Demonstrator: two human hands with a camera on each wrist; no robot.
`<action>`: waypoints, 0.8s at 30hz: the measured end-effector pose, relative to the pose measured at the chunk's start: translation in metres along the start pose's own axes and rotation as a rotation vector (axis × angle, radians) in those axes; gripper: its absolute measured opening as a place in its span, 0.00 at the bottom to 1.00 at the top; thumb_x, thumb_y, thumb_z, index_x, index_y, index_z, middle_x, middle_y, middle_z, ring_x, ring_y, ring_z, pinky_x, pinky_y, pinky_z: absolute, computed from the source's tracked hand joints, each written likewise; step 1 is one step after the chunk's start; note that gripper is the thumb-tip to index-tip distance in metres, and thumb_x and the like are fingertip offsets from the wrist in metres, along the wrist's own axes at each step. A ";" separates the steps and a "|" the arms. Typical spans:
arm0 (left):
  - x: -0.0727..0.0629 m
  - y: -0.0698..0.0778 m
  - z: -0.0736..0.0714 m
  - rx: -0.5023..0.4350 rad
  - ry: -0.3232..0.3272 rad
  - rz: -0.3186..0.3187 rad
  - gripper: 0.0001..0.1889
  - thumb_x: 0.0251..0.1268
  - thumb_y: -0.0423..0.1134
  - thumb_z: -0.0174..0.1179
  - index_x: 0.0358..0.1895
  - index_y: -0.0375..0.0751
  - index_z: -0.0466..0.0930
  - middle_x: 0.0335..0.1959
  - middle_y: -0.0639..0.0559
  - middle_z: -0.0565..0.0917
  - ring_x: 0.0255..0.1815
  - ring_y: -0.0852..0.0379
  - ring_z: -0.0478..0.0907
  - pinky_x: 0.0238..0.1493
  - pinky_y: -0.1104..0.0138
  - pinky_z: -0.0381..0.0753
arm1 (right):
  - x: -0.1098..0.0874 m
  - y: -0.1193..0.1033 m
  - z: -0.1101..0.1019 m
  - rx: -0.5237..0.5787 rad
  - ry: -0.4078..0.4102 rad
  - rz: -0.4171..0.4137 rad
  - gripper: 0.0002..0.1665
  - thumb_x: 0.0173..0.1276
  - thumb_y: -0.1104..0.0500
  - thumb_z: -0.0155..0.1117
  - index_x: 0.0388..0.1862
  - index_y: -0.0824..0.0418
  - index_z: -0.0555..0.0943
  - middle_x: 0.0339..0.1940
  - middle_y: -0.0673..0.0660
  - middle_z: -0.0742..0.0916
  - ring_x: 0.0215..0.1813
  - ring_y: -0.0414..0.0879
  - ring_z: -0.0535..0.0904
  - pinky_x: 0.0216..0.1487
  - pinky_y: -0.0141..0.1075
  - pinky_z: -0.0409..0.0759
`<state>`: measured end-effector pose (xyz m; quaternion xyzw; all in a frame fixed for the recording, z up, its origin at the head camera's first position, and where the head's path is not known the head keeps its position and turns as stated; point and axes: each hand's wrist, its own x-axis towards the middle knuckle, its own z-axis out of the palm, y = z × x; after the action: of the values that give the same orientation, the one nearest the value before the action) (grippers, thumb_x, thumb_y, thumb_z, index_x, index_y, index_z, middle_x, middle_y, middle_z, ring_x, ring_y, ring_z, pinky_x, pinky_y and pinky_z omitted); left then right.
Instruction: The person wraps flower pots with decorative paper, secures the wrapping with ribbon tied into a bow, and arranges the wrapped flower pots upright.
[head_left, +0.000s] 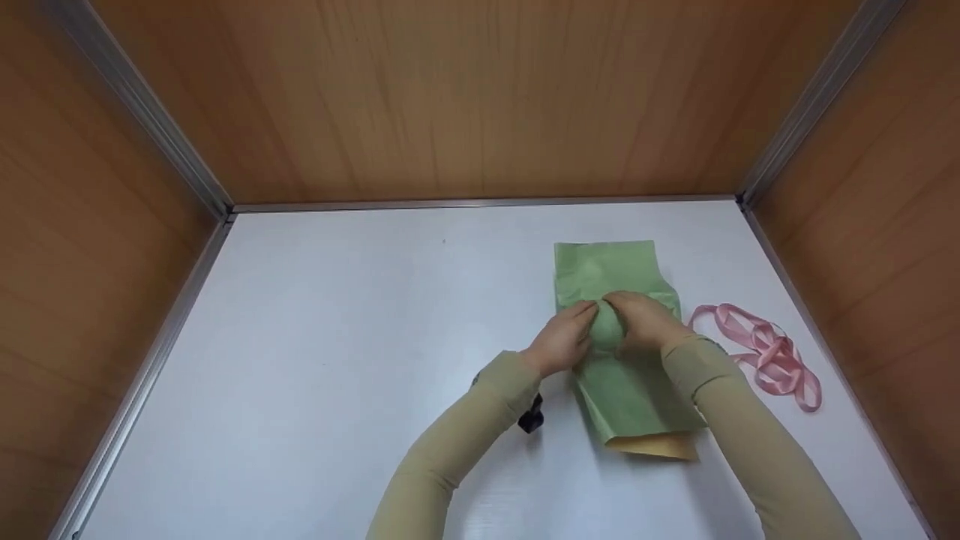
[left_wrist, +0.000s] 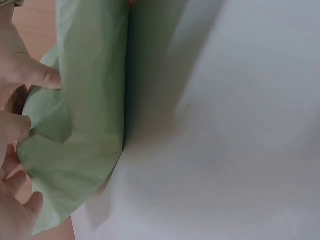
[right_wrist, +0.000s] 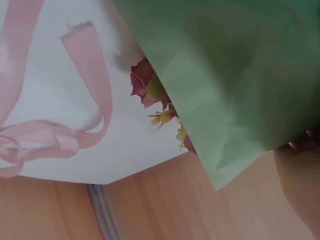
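A sheet of green wrapping paper [head_left: 637, 394] is folded over flowers on the right part of the white table. At its middle, my left hand [head_left: 559, 343] grips the paper from the left. My right hand [head_left: 646, 319] holds the same gathered part from the right, its fingertips close to those of the left. From under the paper's edge peek a dark pink flower [right_wrist: 142, 80] and small yellow blossoms [right_wrist: 162, 117] in the right wrist view. The rest of the flowers is hidden inside the paper. The paper's yellowish inner side [head_left: 660, 446] shows at the near end.
A loosely heaped pink ribbon [head_left: 776, 367] lies right of the paper, near my right sleeve. Beside my left forearm a small black object [head_left: 531, 415] shows, partly hidden. Wooden panels [head_left: 480, 97] enclose the white tabletop [head_left: 337, 360] at the back and both sides.
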<state>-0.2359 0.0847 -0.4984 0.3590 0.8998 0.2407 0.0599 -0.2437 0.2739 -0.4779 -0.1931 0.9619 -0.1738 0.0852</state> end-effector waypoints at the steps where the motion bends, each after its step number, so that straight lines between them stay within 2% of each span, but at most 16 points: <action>1: 0.002 -0.001 -0.001 0.010 -0.004 -0.016 0.28 0.70 0.36 0.52 0.70 0.30 0.57 0.70 0.40 0.64 0.72 0.49 0.60 0.71 0.66 0.58 | 0.000 0.000 0.000 -0.004 0.001 0.001 0.53 0.36 0.64 0.80 0.64 0.73 0.66 0.60 0.71 0.77 0.63 0.66 0.70 0.64 0.55 0.67; 7: 0.013 0.002 -0.009 0.116 -0.102 -0.084 0.32 0.67 0.42 0.57 0.70 0.34 0.59 0.70 0.43 0.65 0.73 0.48 0.58 0.72 0.63 0.57 | 0.001 0.000 0.003 -0.011 -0.011 0.027 0.63 0.34 0.61 0.83 0.67 0.75 0.57 0.57 0.73 0.77 0.58 0.66 0.73 0.61 0.55 0.70; 12: 0.020 0.010 -0.012 0.194 -0.148 -0.104 0.34 0.63 0.45 0.61 0.69 0.36 0.61 0.68 0.45 0.68 0.71 0.50 0.61 0.72 0.61 0.58 | -0.001 -0.001 0.009 -0.006 -0.007 0.034 0.63 0.36 0.63 0.81 0.69 0.74 0.55 0.58 0.73 0.76 0.60 0.66 0.72 0.62 0.55 0.69; 19: 0.021 0.013 -0.012 0.214 -0.108 -0.107 0.34 0.62 0.46 0.61 0.67 0.33 0.63 0.64 0.43 0.72 0.65 0.51 0.70 0.67 0.66 0.66 | -0.001 -0.001 0.015 -0.091 0.122 -0.092 0.54 0.44 0.57 0.77 0.65 0.75 0.61 0.50 0.72 0.80 0.51 0.66 0.77 0.54 0.55 0.74; 21: 0.021 0.012 -0.012 0.204 -0.095 -0.114 0.34 0.62 0.47 0.61 0.67 0.33 0.63 0.63 0.43 0.73 0.65 0.51 0.70 0.66 0.67 0.66 | -0.002 0.000 0.016 -0.074 0.135 -0.093 0.54 0.45 0.57 0.77 0.66 0.75 0.60 0.52 0.72 0.80 0.53 0.65 0.76 0.56 0.54 0.74; 24: 0.021 0.011 -0.011 0.202 -0.087 -0.113 0.34 0.61 0.46 0.62 0.67 0.33 0.64 0.62 0.44 0.73 0.64 0.52 0.71 0.65 0.68 0.67 | -0.004 0.001 0.017 -0.024 0.105 -0.082 0.57 0.43 0.60 0.77 0.69 0.74 0.58 0.59 0.72 0.76 0.60 0.65 0.72 0.62 0.54 0.69</action>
<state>-0.2477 0.1012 -0.4827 0.3218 0.9349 0.1292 0.0761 -0.2365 0.2707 -0.4938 -0.2237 0.9584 -0.1755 0.0252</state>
